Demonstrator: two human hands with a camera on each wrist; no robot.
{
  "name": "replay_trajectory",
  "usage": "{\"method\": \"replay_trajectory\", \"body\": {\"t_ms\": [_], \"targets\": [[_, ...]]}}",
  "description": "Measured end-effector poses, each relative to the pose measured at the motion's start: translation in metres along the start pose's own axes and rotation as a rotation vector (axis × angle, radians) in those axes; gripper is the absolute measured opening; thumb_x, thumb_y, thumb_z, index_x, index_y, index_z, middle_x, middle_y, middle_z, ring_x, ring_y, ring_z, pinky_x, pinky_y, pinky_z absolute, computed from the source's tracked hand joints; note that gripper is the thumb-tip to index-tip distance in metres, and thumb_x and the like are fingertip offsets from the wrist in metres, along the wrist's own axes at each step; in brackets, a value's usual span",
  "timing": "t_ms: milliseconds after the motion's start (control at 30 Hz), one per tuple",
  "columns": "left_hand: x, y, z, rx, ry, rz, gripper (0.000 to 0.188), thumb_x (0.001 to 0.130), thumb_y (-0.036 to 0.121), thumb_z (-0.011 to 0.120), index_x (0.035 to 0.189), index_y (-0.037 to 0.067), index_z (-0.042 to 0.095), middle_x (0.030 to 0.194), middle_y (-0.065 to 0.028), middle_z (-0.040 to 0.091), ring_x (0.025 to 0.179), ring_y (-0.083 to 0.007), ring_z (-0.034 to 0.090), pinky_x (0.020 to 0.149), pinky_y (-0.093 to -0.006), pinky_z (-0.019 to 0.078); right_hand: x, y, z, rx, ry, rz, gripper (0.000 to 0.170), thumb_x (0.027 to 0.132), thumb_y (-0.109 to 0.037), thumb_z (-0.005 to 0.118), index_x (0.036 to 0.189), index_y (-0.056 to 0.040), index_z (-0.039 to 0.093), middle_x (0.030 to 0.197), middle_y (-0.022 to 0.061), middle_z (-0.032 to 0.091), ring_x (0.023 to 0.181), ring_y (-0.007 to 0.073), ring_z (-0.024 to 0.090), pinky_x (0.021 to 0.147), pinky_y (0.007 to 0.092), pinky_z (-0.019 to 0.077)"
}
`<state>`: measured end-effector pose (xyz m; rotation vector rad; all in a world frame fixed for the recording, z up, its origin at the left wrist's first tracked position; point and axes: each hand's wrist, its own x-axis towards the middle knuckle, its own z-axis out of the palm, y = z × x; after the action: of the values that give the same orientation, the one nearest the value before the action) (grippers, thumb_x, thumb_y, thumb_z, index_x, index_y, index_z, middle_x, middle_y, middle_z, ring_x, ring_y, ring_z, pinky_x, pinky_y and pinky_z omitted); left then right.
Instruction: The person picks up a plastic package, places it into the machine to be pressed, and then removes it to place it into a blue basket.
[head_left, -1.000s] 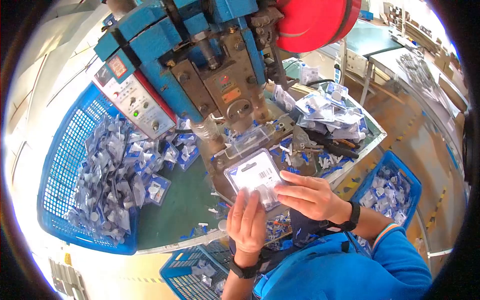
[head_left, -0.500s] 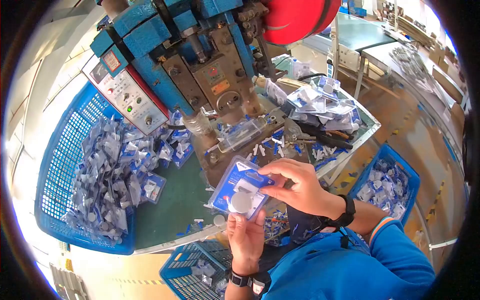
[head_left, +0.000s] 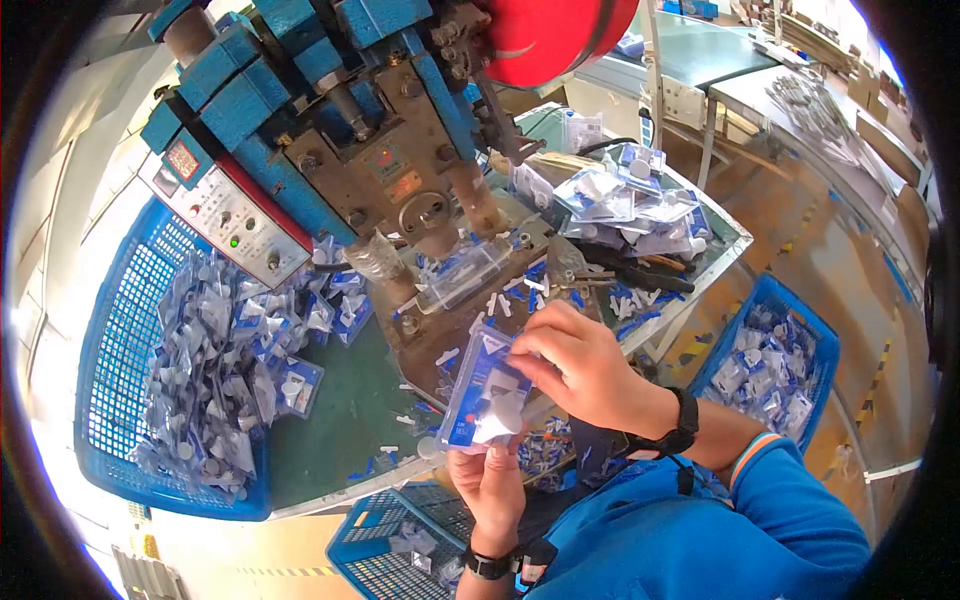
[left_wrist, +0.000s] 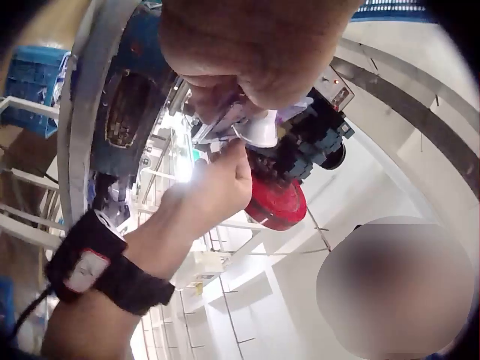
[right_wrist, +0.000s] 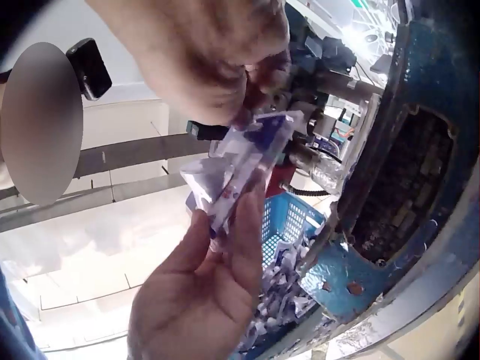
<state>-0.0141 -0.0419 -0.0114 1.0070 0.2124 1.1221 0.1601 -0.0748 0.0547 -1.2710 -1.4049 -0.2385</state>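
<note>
Pinching one blister pack before the press, I have its bottom in my left hand, its top in my right hand. Work seems midway: other packs heap the blue basket, finished or not unclear.

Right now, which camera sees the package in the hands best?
The head view: the package shows most of its blue front. The right wrist view shows it slanted, partly covered by fingers; the left wrist view shows just a small part.
</note>
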Motion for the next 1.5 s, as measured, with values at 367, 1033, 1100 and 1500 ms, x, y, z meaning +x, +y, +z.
{"method": "replay_trajectory", "body": {"t_ms": [367,1033,1100,1500], "targets": [[0.016,0.012,0.002,-0.36,0.099,-0.165,0.036,0.098,0.018,0.059,0.131,0.007,0.05,0.131,-0.0084,0.058,0.117,-0.0223,0.059,0.1,-0.0395,0.0512,-0.023,-0.008,-0.019,0.072,-0.425,-0.275,0.025,0.08,-0.018,0.072,0.1,-0.0025,0.067,0.096,0.0102,0.062,0.08,0.025,0.062,0.067,0.0358,0.051],[0.107,0.101,-0.14,1.706,0.286,0.251,0.037,0.077,0.016,0.079,0.108,0.003,0.064,0.101,-0.0128,0.068,0.096,-0.0273,0.065,0.084,-0.0391,0.0506,-0.107,0.008,-0.257,-0.712,-0.482,0.744,0.049,0.071,0.001,0.073,0.118,0.0001,0.06,0.095,0.0147,0.065,0.078,0.0281,0.063,0.071,0.0363,0.0505],[0.13,0.119,-0.192,2.021,0.312,0.21,0.06,0.074,0.019,0.081,0.127,0.007,0.054,0.126,-0.0184,0.057,0.115,-0.0372,0.055,0.097,-0.045,0.0442,-0.119,0.015,-0.256,-0.726,-0.4,0.675,0.051,0.069,0.002,0.076,0.118,0.0009,0.06,0.092,0.0146,0.065,0.077,0.0272,0.062,0.069,0.036,0.0508],[0.174,0.125,-0.266,2.264,0.192,-0.05,0.067,0.076,0.012,0.073,0.137,0.002,0.046,0.119,-0.0243,0.053,0.103,-0.0402,0.061,0.087,-0.0421,0.0537,-0.021,0.001,-0.138,-0.433,-0.483,0.395,0.028,0.074,-0.01,0.077,0.099,-0.0021,0.069,0.084,0.0126,0.07,0.076,0.0279,0.069,0.066,0.0371,0.0527]]}}
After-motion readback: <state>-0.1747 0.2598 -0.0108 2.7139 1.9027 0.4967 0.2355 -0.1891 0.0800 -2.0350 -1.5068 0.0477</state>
